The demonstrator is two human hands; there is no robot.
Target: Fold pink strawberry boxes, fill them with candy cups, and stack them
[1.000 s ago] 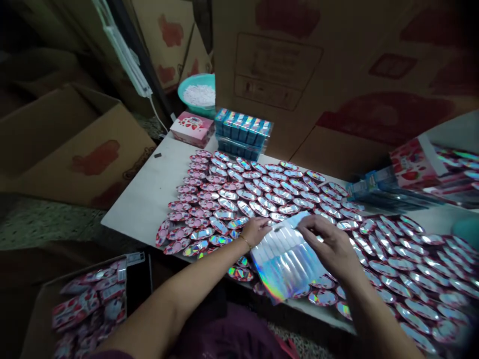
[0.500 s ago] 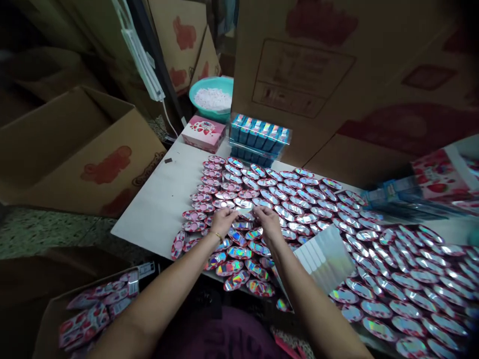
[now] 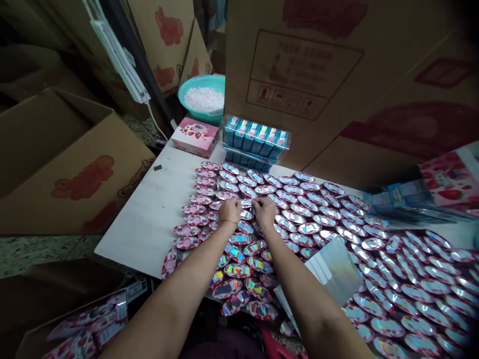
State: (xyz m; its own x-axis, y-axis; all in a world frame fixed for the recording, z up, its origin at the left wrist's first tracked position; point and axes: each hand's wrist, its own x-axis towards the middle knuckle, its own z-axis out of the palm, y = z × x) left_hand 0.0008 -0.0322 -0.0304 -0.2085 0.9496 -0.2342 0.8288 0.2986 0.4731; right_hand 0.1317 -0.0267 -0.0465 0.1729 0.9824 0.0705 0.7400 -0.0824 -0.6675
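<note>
My left hand [image 3: 229, 211] and my right hand [image 3: 264, 211] are pinched close together over the rows of upright packs. Between their fingertips is a small pale sticker [image 3: 246, 203], against the oval top of one pack; its ends are hidden by my fingers. Around them stand many red-and-pink packs [image 3: 294, 217] with shiny oval tops. Some packs at the left [image 3: 196, 220] bear a round pink sticker on top. A sticker sheet [image 3: 334, 271] with white strips lies over the packs, just right of my right forearm.
A pink strawberry box [image 3: 196, 137], a clear case of blue packs [image 3: 256, 141] and a turquoise basin of small white pieces [image 3: 204, 99] stand at the back. A large carton [image 3: 295, 65] walls the far side. Open cartons [image 3: 86, 169] flank the white table [image 3: 130, 224].
Both hands have come closer together and lowered the pale sticker onto a pack's top. The view has shifted slightly.
</note>
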